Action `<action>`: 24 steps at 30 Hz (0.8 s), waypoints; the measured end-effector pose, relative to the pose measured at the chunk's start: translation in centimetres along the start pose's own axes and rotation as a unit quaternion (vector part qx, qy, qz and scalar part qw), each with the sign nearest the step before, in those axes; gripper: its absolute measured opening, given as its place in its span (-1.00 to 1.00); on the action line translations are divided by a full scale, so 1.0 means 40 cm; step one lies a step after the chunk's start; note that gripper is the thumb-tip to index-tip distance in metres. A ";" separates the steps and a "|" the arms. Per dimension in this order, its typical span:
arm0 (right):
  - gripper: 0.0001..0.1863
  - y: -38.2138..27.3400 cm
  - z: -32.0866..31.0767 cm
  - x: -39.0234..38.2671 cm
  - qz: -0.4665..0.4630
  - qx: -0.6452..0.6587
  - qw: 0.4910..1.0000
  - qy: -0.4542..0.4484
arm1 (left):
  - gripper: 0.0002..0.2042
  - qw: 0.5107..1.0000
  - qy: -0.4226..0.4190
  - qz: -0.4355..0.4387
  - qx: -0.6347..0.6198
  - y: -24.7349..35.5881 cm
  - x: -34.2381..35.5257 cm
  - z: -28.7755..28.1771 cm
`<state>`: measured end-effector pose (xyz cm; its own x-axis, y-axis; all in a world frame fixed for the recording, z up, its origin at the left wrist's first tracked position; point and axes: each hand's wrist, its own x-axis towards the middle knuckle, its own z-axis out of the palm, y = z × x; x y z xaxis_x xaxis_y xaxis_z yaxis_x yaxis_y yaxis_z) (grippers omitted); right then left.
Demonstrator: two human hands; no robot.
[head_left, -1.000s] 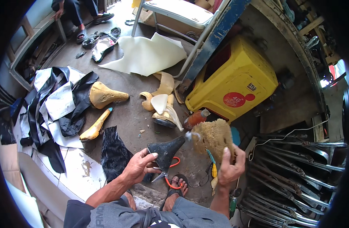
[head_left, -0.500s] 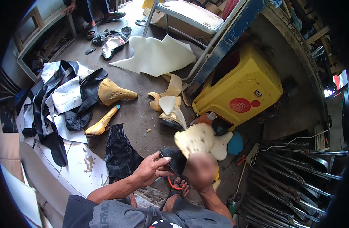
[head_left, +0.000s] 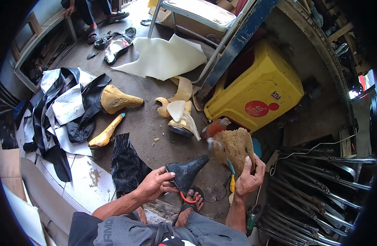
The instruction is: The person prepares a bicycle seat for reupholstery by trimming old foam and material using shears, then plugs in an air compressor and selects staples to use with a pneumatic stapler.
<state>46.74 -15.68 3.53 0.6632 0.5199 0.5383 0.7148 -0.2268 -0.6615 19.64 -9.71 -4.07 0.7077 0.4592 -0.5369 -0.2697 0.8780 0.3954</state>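
My left hand [head_left: 154, 184] grips the wide rear end of a black bicycle saddle [head_left: 187, 171], its nose pointing up and to the right. Just to the right, my right hand [head_left: 249, 176] holds a tan foam saddle pad [head_left: 234, 147] upright. A small brush with a blue and yellow handle [head_left: 231, 175] runs along that hand, its bristles blurred near the pad's top left. Orange-handled scissors [head_left: 188, 199] lie under the saddle by my sandalled foot [head_left: 189, 207].
Yellow foam saddle shapes [head_left: 114, 99] and foam scraps [head_left: 178, 112] lie on the floor ahead. A yellow plastic crate [head_left: 256, 90] stands at the right, metal rods [head_left: 319, 184] beside it. Black and white sheet offcuts [head_left: 61, 110] pile at the left. Another person's feet [head_left: 94, 35] show far back.
My right hand has swung the foam pad from over the black saddle back out to the right. The left hand keeps its hold on the saddle.
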 end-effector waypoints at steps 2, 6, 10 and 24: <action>-0.79 -0.006 0.003 -0.002 -0.014 0.017 1.000 -0.013 | -0.64 1.000 0.004 -0.002 0.011 -0.003 0.006 0.004; -0.79 -0.020 0.007 -0.009 -0.019 0.043 0.999 -0.027 | -0.64 1.000 -0.002 0.000 0.010 -0.004 0.018 0.012; -0.77 -0.027 0.023 -0.052 -0.086 0.045 0.991 -0.088 | -0.64 1.000 0.009 0.005 0.010 0.000 0.023 0.027; -0.55 -0.065 0.078 -0.146 -0.299 0.122 0.886 -0.334 | -0.60 0.991 0.019 0.102 -0.088 -0.023 0.028 0.026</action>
<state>40.33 -15.57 0.48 -0.1544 0.8767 0.4555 0.7713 0.3951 -0.4989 21.36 -10.14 -4.26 0.6022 0.6316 -0.4883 -0.5168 0.7746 0.3647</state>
